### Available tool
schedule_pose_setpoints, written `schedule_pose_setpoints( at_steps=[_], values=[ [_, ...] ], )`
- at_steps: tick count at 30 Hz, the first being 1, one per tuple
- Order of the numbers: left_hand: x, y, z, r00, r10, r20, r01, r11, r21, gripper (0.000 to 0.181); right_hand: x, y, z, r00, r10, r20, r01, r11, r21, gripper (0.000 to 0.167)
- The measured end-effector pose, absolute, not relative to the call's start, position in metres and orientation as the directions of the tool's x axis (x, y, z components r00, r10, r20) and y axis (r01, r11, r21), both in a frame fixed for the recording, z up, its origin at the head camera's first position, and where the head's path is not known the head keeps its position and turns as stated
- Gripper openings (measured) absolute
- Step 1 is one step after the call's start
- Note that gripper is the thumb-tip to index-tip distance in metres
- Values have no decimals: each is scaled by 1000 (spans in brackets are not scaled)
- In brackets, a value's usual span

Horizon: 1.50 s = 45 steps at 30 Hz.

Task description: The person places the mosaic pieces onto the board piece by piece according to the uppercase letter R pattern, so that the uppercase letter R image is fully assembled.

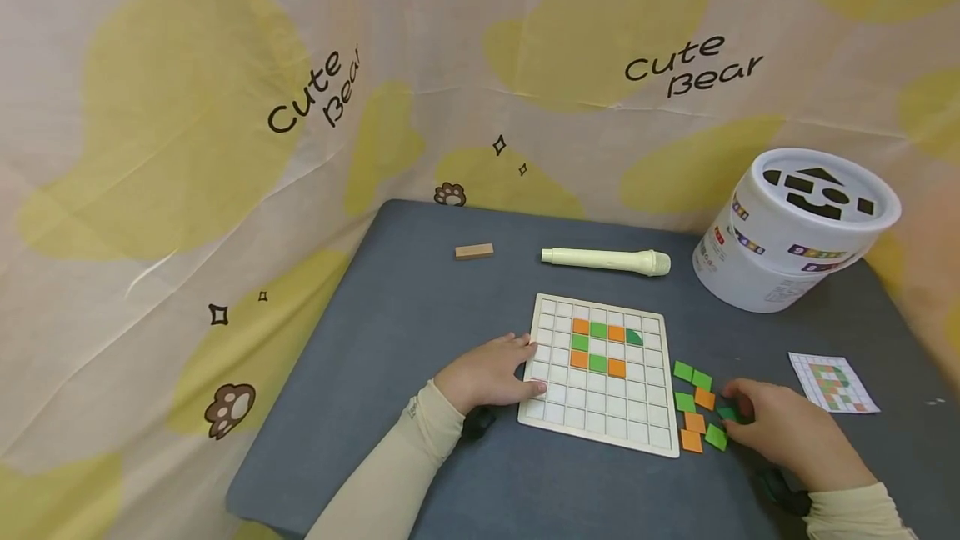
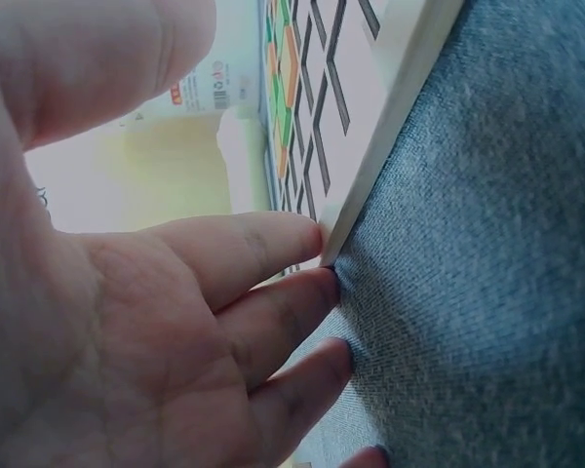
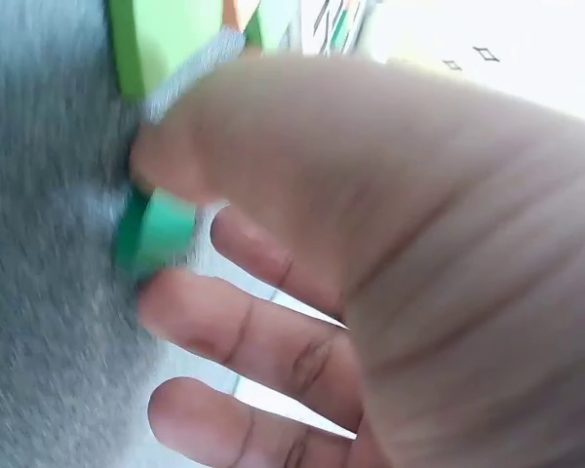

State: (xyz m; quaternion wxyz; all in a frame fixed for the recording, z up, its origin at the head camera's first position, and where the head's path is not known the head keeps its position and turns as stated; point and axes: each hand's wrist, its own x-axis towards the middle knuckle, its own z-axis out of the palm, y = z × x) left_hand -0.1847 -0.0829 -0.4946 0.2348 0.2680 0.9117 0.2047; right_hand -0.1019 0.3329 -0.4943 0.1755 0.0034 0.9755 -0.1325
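A white gridded board point(image 1: 596, 407) lies on the table with orange and light green squares in a ring and a dark green quarter-round piece point(image 1: 633, 337) at their upper right. My left hand point(image 1: 489, 372) touches the board's left edge with fingertips and thumb, fingers extended; the left wrist view shows the fingertips at the board's rim point(image 2: 395, 107). Right of the board, my right hand point(image 1: 787, 427) pinches a dark green piece point(image 3: 158, 232) between thumb and finger, low over the table. Beside it lie several loose light green and orange squares point(image 1: 692, 441).
A printed pattern card point(image 1: 832, 383) lies right of my right hand. A white bucket point(image 1: 757, 261) with a shape-slotted lid stands at the back right. Behind the board lie a pale yellow toy microphone point(image 1: 600, 260) and a small wooden block point(image 1: 474, 252).
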Motion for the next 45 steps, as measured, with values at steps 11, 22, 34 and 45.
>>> schedule_pose_setpoints(
  at_steps=[11,22,34,45],
  values=[
    [-188,-83,-493,-747,588,-310,395,768,504,78,-111,309,-480,-970,-178,-165,-137,963,-233,19],
    [-179,-78,-498,-737,601,-309,413,762,498,77,-141,256,-498,-886,-464,-8,-449,861,-241,15],
    [-184,-71,-493,-736,609,-294,427,756,497,77,-139,278,-488,-942,-315,119,-330,932,-147,19],
    [-185,-81,-496,-752,588,-298,407,770,492,77,-145,305,-493,-970,-177,-165,-144,970,-194,35]
  ],
)
